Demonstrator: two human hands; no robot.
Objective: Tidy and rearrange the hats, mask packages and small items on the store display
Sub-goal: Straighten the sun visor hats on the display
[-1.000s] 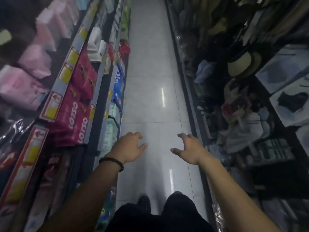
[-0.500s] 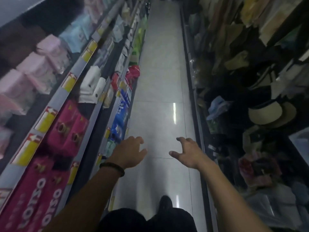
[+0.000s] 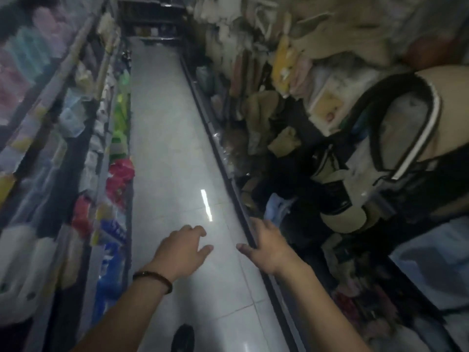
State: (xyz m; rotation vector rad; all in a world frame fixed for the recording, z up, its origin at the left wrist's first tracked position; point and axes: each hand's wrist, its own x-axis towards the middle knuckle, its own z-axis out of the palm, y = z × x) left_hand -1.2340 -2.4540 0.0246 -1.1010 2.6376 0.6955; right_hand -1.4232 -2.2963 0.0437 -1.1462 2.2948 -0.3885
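head view: a narrow store aisle with a pale tiled floor (image 3: 172, 148) that shows a bright streak of reflected light. both forearms reach forward over it.

the left grip (image 3: 181, 250) hangs above the tiles, fingers loosely bent and spread, thumb out to the side, holding nothing. a dark bracelet (image 3: 152, 276) circles that wrist. the right grip (image 3: 269, 246) is also empty, fingers relaxed and slightly parted. it lies across the dark bottom rail (image 3: 228, 171) of the right-hand display, and whether it touches the rail cannot be told.

the hats are all on the right display, apart from both grips. a beige hat with a dark band (image 3: 340, 214) sits just beyond the right grip, and a large cream sun hat with black-and-white trim (image 3: 446, 118) is higher up at the far right. a light blue cloth piece (image 3: 275, 208) lies low by the rail, near the right fingertips. a pale plastic-wrapped package (image 3: 431, 260) lies at the lower right, its contents too blurred to tell.

the left shelves hold red packs (image 3: 119, 179), blue packs (image 3: 111, 240) and white jugs (image 3: 20, 262). a dark shoe (image 3: 182, 339) shows at the bottom edge.
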